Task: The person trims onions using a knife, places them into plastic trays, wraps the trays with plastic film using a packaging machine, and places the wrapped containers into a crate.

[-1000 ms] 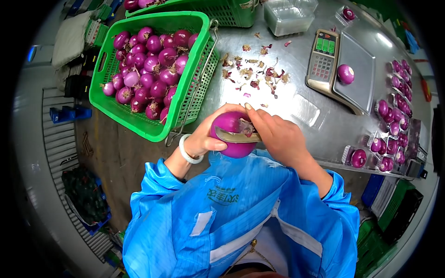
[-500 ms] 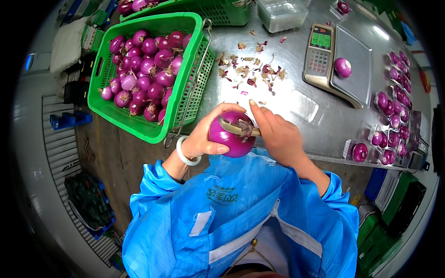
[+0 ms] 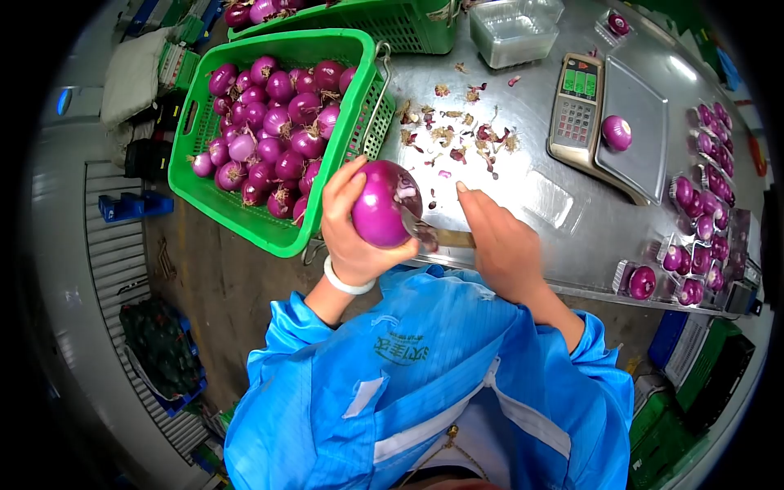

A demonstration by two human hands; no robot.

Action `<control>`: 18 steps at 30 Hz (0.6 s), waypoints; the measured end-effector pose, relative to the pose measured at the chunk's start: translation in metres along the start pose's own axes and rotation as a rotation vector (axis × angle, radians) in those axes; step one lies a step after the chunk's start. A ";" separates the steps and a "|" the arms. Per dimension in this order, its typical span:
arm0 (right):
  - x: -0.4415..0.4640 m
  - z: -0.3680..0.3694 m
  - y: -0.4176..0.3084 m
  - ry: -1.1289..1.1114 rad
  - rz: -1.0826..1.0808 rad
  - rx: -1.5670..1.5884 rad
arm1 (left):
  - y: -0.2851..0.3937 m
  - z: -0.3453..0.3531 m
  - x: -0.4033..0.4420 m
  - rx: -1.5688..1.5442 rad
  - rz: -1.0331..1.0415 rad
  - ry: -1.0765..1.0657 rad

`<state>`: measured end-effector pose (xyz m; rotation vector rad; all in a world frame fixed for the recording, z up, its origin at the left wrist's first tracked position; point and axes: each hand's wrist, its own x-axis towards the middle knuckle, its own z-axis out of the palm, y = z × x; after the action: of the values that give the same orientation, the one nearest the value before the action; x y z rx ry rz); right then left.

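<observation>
A large purple onion (image 3: pixel 378 204) rests in my left hand (image 3: pixel 346 233), whose fingers wrap around its left side. My right hand (image 3: pixel 505 249) grips a knife (image 3: pixel 453 238) with a curved blade; the handle is mostly hidden in the fist. The blade's tip end is close against the lower right of the onion, by a loose flap of skin. Whether it is cutting in there I cannot tell. A white bracelet (image 3: pixel 347 279) circles my left wrist.
A green basket (image 3: pixel 273 241) full of onions stands left of my hands. Skin scraps (image 3: pixel 457 135) litter the metal table (image 3: pixel 523 106). Right of them is a scale (image 3: pixel 633 98) bearing one onion (image 3: pixel 616 132). Packed onions (image 3: pixel 702 196) line the right edge; clear trays (image 3: pixel 514 37) are stacked at the back.
My left hand has turned the onion, so its dry root tuft no longer shows on top. The knife has moved from across the top to the onion's lower right side.
</observation>
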<state>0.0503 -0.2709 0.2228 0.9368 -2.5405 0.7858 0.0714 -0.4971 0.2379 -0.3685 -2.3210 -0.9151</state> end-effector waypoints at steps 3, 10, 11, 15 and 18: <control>0.012 0.009 -0.006 0.007 -0.013 -0.017 | 0.007 0.006 -0.008 0.115 0.076 0.025; 0.002 0.030 0.002 -0.248 0.227 0.213 | 0.003 0.007 -0.010 0.332 0.153 0.200; -0.001 0.030 0.004 -0.343 0.286 0.238 | -0.003 0.008 -0.009 0.328 0.190 0.231; 0.008 0.016 -0.009 -0.128 0.271 0.606 | -0.007 0.006 -0.007 0.287 0.175 0.157; 0.026 0.008 -0.012 -0.156 0.343 0.817 | -0.003 0.019 -0.002 -0.331 -0.241 0.208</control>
<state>0.0387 -0.2964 0.2328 0.7776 -2.5448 2.0145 0.0631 -0.4868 0.2241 -0.1192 -2.0526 -1.3930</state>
